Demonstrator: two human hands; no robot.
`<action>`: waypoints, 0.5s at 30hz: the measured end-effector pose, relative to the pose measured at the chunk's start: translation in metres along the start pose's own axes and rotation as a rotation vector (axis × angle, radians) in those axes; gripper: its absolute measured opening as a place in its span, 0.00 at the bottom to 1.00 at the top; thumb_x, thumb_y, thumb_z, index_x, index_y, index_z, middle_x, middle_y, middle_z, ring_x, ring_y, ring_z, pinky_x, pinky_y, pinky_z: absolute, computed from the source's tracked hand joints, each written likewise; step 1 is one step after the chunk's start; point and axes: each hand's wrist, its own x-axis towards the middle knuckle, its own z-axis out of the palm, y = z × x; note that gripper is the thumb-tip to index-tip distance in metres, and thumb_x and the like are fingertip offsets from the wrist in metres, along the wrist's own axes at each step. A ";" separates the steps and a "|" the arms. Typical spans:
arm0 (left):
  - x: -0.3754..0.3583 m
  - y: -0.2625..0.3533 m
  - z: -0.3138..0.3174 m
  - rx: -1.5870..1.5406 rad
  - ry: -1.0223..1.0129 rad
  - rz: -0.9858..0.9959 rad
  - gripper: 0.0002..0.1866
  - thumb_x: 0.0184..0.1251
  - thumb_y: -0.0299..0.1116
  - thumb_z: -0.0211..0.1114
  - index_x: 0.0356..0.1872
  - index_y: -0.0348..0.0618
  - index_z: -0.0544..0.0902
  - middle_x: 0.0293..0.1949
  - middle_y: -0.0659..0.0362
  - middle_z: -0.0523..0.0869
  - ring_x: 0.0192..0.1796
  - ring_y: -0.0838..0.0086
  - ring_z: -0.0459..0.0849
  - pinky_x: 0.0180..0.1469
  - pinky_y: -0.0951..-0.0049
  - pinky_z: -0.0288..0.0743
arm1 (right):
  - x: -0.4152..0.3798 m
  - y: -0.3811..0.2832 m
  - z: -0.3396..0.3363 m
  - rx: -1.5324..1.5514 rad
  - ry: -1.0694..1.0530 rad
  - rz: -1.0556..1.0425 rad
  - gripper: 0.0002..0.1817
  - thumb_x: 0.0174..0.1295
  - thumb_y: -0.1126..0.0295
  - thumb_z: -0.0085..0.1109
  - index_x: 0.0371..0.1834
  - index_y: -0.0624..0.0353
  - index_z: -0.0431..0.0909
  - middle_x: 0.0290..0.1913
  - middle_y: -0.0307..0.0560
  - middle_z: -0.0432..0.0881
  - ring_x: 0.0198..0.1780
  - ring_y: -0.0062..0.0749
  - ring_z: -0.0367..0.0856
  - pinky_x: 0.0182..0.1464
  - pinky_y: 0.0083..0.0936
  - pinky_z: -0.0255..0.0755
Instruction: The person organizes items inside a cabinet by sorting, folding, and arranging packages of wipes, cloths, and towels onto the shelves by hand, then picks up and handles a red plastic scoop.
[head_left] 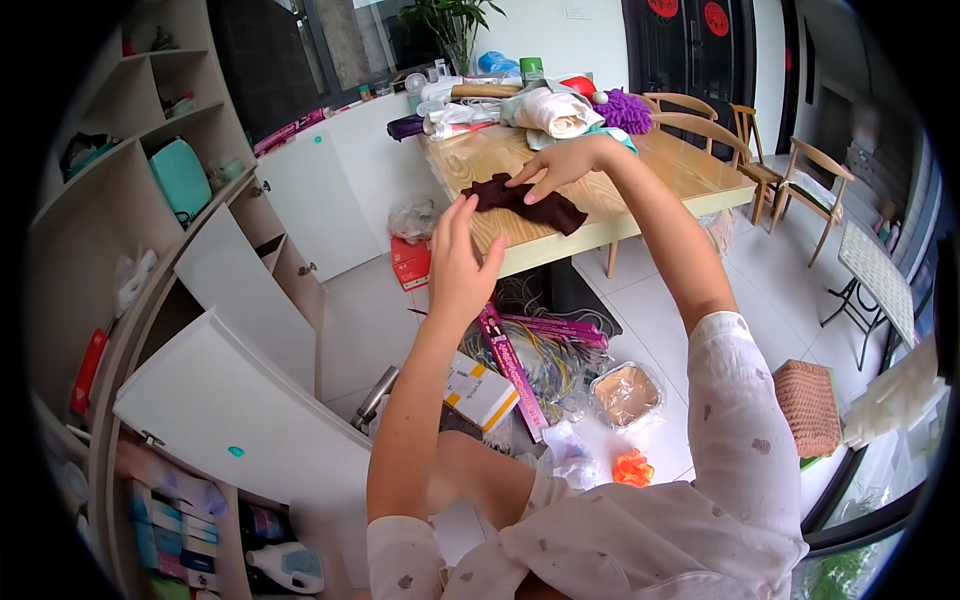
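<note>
A dark maroon piece of cloth [545, 207], long and narrow like a sock, lies crumpled near the corner of the wooden table [660, 190]. My left hand [463, 260] is at its left end, fingers stretched upward with the fingertips right at the cloth and the thumb apart. From above, my right hand [565, 165] reaches down over the middle of the cloth, its fingers spread and the fingertips resting on it.
Rolled white fabric [556, 112] and a purple fluffy duster [624, 112] are heaped at the table's far side. Below are cables, pink boxes [512, 370], a white-and-yellow box [480, 392] and a foil tray [627, 394]. Open cabinet doors [240, 410] stand left.
</note>
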 end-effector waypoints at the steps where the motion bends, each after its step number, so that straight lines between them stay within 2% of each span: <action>1: 0.013 -0.001 0.013 0.158 -0.047 0.077 0.29 0.54 0.40 0.60 0.57 0.41 0.64 0.57 0.46 0.64 0.58 0.55 0.63 0.59 0.58 0.56 | 0.011 0.005 -0.011 -0.032 -0.185 0.032 0.33 0.46 0.41 0.54 0.55 0.44 0.70 0.51 0.47 0.74 0.48 0.38 0.74 0.40 0.34 0.72; 2: 0.021 -0.002 0.024 0.364 -0.116 0.107 0.30 0.55 0.49 0.57 0.57 0.48 0.65 0.58 0.48 0.65 0.59 0.55 0.63 0.59 0.53 0.55 | 0.024 0.010 -0.021 0.115 -0.030 0.167 0.31 0.46 0.43 0.55 0.51 0.48 0.73 0.50 0.49 0.75 0.51 0.37 0.72 0.41 0.34 0.73; 4: 0.023 -0.018 0.047 0.357 -0.439 -0.041 0.30 0.56 0.56 0.52 0.58 0.54 0.67 0.59 0.50 0.65 0.61 0.54 0.62 0.59 0.49 0.54 | 0.080 0.067 -0.027 -0.010 0.328 0.302 0.31 0.45 0.46 0.57 0.52 0.49 0.71 0.54 0.50 0.71 0.57 0.39 0.67 0.46 0.39 0.70; 6: 0.021 -0.023 0.045 0.346 -0.423 -0.002 0.30 0.56 0.59 0.49 0.57 0.56 0.68 0.59 0.51 0.65 0.61 0.54 0.62 0.59 0.49 0.54 | 0.083 0.064 -0.015 -0.475 0.528 0.470 0.37 0.42 0.47 0.61 0.57 0.47 0.64 0.61 0.53 0.62 0.61 0.48 0.59 0.53 0.54 0.60; 7: 0.021 -0.023 0.044 0.358 -0.434 -0.004 0.30 0.55 0.59 0.50 0.57 0.56 0.68 0.60 0.51 0.65 0.61 0.55 0.62 0.59 0.49 0.54 | 0.089 0.073 -0.008 -0.622 0.498 0.554 0.46 0.38 0.46 0.64 0.63 0.43 0.54 0.65 0.53 0.52 0.64 0.58 0.50 0.54 0.66 0.49; 8: 0.020 -0.023 0.044 0.370 -0.433 -0.011 0.30 0.55 0.59 0.50 0.57 0.56 0.68 0.60 0.51 0.65 0.61 0.55 0.62 0.59 0.49 0.54 | 0.091 0.088 -0.001 -0.720 0.496 0.586 0.48 0.36 0.47 0.66 0.64 0.43 0.52 0.65 0.52 0.51 0.65 0.61 0.46 0.52 0.71 0.47; 9: 0.020 -0.021 0.044 0.359 -0.430 -0.017 0.31 0.55 0.59 0.50 0.57 0.56 0.68 0.60 0.51 0.65 0.61 0.55 0.62 0.59 0.49 0.54 | 0.092 0.091 -0.001 -0.634 0.435 0.691 0.47 0.40 0.51 0.64 0.65 0.42 0.50 0.66 0.51 0.49 0.65 0.61 0.44 0.51 0.72 0.45; 10: 0.020 -0.021 0.043 0.348 -0.427 -0.024 0.31 0.55 0.59 0.50 0.57 0.56 0.68 0.60 0.51 0.65 0.61 0.55 0.63 0.59 0.49 0.54 | 0.092 0.095 -0.001 -0.530 0.487 0.757 0.34 0.47 0.59 0.59 0.61 0.45 0.59 0.62 0.54 0.58 0.63 0.57 0.55 0.53 0.63 0.55; 12: 0.020 -0.021 0.042 0.349 -0.421 -0.022 0.31 0.55 0.59 0.51 0.57 0.56 0.68 0.59 0.51 0.65 0.61 0.55 0.63 0.59 0.49 0.53 | 0.115 0.155 -0.005 -0.365 0.416 0.567 0.21 0.51 0.65 0.53 0.50 0.50 0.69 0.52 0.56 0.71 0.53 0.49 0.71 0.50 0.47 0.67; 13: 0.021 -0.020 0.042 0.348 -0.419 -0.021 0.31 0.55 0.59 0.51 0.57 0.55 0.68 0.59 0.51 0.66 0.61 0.55 0.63 0.59 0.49 0.53 | 0.115 0.149 -0.009 -0.365 0.414 0.565 0.21 0.51 0.65 0.53 0.50 0.50 0.69 0.52 0.56 0.71 0.53 0.49 0.71 0.50 0.47 0.67; 15: 0.021 -0.021 0.044 0.339 -0.421 -0.021 0.31 0.54 0.60 0.52 0.57 0.55 0.68 0.59 0.51 0.66 0.61 0.55 0.63 0.59 0.49 0.54 | 0.107 0.133 -0.026 -0.379 0.778 0.575 0.13 0.49 0.65 0.50 0.39 0.52 0.73 0.35 0.55 0.79 0.40 0.46 0.78 0.42 0.39 0.72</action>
